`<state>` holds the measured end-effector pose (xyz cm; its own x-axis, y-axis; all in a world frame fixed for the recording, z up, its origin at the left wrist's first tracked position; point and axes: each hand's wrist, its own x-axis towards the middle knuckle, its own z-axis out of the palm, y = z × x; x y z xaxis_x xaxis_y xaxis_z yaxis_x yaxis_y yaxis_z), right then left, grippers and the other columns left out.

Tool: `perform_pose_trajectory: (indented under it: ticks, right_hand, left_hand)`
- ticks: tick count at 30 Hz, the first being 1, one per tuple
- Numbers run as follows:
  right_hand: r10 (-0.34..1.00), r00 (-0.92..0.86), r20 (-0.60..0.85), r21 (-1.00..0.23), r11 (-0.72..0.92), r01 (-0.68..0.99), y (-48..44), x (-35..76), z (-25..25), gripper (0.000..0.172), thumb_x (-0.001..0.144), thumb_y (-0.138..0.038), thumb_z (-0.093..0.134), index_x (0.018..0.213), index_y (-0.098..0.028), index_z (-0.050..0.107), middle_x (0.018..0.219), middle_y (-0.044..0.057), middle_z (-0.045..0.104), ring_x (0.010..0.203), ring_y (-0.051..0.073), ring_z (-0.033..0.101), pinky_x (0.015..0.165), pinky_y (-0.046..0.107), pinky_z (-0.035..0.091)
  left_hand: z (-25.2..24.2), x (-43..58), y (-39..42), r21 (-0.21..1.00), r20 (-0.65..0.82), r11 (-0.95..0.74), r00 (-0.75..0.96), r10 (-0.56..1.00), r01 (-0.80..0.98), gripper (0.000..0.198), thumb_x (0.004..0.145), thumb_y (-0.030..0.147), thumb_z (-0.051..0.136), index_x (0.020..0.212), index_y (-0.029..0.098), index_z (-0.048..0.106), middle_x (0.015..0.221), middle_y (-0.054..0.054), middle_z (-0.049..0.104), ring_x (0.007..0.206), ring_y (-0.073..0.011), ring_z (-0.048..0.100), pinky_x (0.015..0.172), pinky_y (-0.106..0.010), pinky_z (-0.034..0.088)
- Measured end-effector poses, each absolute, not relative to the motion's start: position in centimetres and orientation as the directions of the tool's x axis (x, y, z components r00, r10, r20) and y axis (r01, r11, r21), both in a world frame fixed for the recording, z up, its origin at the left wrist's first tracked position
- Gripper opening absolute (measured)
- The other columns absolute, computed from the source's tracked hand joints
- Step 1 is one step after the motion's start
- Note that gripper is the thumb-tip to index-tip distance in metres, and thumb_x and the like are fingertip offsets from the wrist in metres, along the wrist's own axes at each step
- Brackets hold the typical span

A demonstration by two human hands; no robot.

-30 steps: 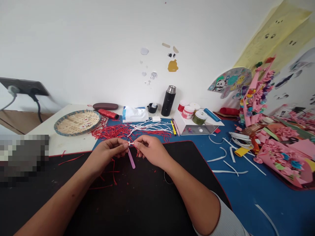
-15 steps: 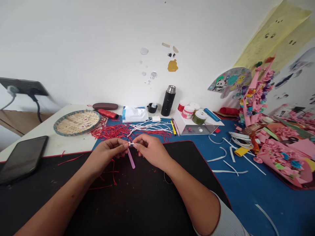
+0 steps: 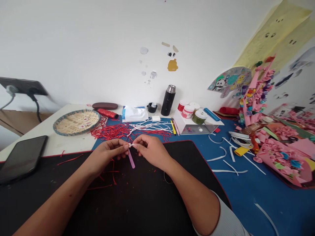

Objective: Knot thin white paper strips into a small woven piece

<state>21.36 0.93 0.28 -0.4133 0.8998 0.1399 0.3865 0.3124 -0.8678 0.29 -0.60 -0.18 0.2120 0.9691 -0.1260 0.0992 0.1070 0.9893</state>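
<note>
My left hand [image 3: 108, 152] and my right hand [image 3: 150, 150] meet above a black desk mat [image 3: 137, 200]. Their thumbs and forefingers pinch a small white curled strip [image 3: 130, 145] from either side. A slim pink stick [image 3: 131, 160] hangs below the pinch, its top end tucked behind my fingers. I cannot tell which hand bears it. Several thin red paper strands [image 3: 113, 173] lie on the mat under my left hand.
Behind my hands lie tangles of red strands [image 3: 110, 132] and white strands [image 3: 150, 127]. A woven basket [image 3: 76, 122] and a phone [image 3: 22, 159] are on the left. Paint jars [image 3: 188, 111] and a black flask [image 3: 168, 100] stand at the back; pink paper crafts [image 3: 280, 157] and white strips crowd the right.
</note>
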Motion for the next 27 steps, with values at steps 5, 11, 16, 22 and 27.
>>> perform_pose_trajectory:
  ticks: [5,11,16,22,27]
  right_hand:
    - [0.894,-0.421,0.15,-0.833,0.344,0.433,0.8,21.3,0.6,0.009,0.097,-0.027,0.065,0.098,-0.022,0.072,0.083,-0.001,0.073,0.072,0.014,0.065,0.066,0.025,0.044]
    - [0.885,-0.431,0.173,-0.784,0.389,0.484,0.7,21.2,0.9,0.01,0.098,-0.028,0.065,0.099,-0.023,0.074,0.088,0.0,0.075,0.075,0.014,0.065,0.066,0.025,0.042]
    - [0.872,-0.445,0.205,-0.75,0.432,0.5,0.7,21.3,0.8,0.009,0.098,-0.027,0.065,0.097,-0.023,0.073,0.09,-0.001,0.076,0.078,0.014,0.065,0.067,0.025,0.04]
    - [0.87,-0.453,0.196,-0.717,0.442,0.538,0.6,21.3,0.8,0.01,0.099,-0.03,0.065,0.098,-0.024,0.073,0.092,-0.001,0.076,0.078,0.015,0.065,0.067,0.026,0.039]
    - [0.877,-0.438,0.195,-0.686,0.441,0.578,0.6,21.3,0.9,0.013,0.099,-0.034,0.066,0.103,-0.024,0.074,0.095,0.001,0.076,0.08,0.016,0.065,0.068,0.028,0.039]
  left_hand:
    - [0.1,0.3,-0.6,0.989,-0.127,0.109,0.193,0.973,0.099,0.041,0.075,0.055,0.085,0.1,0.023,0.081,0.08,-0.003,0.073,0.066,-0.0171,0.058,0.059,-0.027,0.044]
    - [-0.7,-0.2,-0.3,0.978,-0.155,0.121,0.204,0.967,0.168,0.04,0.072,0.056,0.087,0.094,0.023,0.083,0.08,-0.003,0.073,0.067,-0.0164,0.056,0.061,-0.027,0.044]
    - [-0.7,-0.1,-0.2,0.969,-0.162,0.117,0.201,0.966,0.219,0.041,0.071,0.058,0.086,0.092,0.022,0.083,0.08,-0.005,0.075,0.066,-0.0169,0.056,0.06,-0.028,0.044]
    - [-0.9,-0.2,-0.3,0.974,-0.174,0.136,0.207,0.963,0.182,0.04,0.07,0.058,0.088,0.087,0.023,0.083,0.077,-0.004,0.073,0.064,-0.0164,0.055,0.058,-0.026,0.044]
    - [-1.2,-0.5,-0.1,0.985,-0.17,0.169,0.077,0.982,0.01,0.04,0.064,0.053,0.093,0.086,0.022,0.08,0.077,-0.003,0.072,0.066,-0.016,0.059,0.058,-0.024,0.046]
